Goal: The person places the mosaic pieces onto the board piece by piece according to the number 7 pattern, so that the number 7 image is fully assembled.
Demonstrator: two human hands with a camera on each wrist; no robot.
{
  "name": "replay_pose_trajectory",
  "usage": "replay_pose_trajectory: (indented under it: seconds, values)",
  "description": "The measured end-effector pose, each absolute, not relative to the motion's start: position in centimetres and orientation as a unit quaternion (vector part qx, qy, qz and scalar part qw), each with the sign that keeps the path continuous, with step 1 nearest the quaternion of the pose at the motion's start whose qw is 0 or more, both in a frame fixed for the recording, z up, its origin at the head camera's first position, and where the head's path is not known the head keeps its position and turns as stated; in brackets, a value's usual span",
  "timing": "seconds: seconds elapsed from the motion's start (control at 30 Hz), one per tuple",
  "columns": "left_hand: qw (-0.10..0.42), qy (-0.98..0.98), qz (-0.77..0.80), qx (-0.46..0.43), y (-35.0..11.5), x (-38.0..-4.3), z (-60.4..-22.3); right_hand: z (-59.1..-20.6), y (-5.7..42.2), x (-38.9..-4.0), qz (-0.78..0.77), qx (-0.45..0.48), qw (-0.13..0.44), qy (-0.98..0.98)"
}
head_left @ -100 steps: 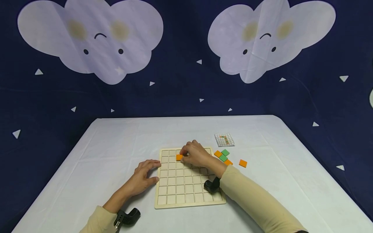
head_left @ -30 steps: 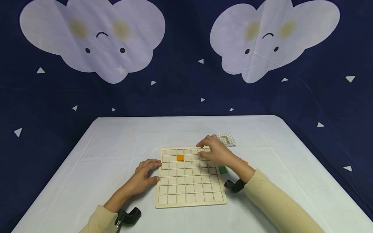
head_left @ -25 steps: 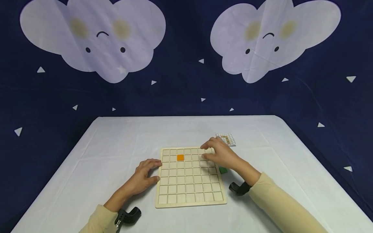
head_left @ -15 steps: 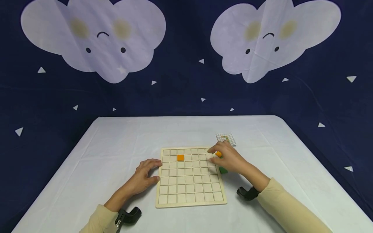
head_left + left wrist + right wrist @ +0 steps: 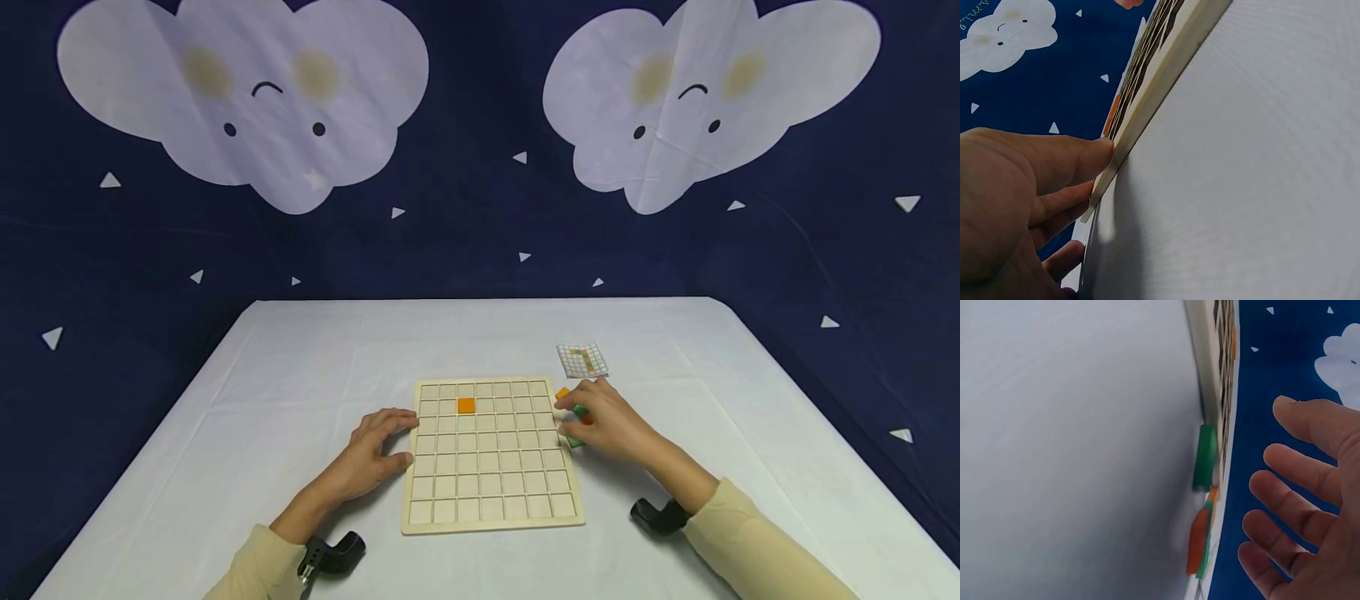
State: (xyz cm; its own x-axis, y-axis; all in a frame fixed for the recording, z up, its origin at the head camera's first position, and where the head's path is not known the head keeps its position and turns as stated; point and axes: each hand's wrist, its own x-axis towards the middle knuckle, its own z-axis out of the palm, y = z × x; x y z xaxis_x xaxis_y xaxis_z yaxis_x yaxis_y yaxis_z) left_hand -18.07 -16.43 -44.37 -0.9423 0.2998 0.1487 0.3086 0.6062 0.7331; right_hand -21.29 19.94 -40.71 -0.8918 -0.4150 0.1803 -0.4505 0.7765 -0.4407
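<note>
My left hand [image 5: 371, 454] rests against the left edge of a wooden grid board [image 5: 492, 529]. In the left wrist view, its thumb [image 5: 1085, 159] touches the board's rim. One orange square tile [image 5: 467, 405] sits in a cell of the second row from the back. Over the loose tiles beside the board's right edge hovers my right hand [image 5: 607, 421], thumb and fingers apart and holding nothing. Under it show an orange tile [image 5: 562, 392] and a green tile [image 5: 576, 442]. The right wrist view has a green tile [image 5: 1205, 457] by the board and an orange tile [image 5: 1197, 542] farther along.
A small card [image 5: 582, 360] printed with a grid and a coloured pattern lies behind the loose tiles. White cloth [image 5: 315, 350] covers the table, and a dark blue curtain [image 5: 465, 250] with clouds hangs behind it.
My right hand has let go of the orange tile, now lying in its cell, and moved right, off the board to the loose tiles. The left hand stays at the board's edge.
</note>
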Motion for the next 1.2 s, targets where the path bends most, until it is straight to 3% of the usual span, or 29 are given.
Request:
replay_pose_trajectory:
  seconds: [1.2]
  values:
    - [0.008, -0.896, -0.41, -0.171, -16.4, -18.1, -44.4, -42.5, 22.0, -20.9, 0.2, 0.24, 0.046, -0.949]
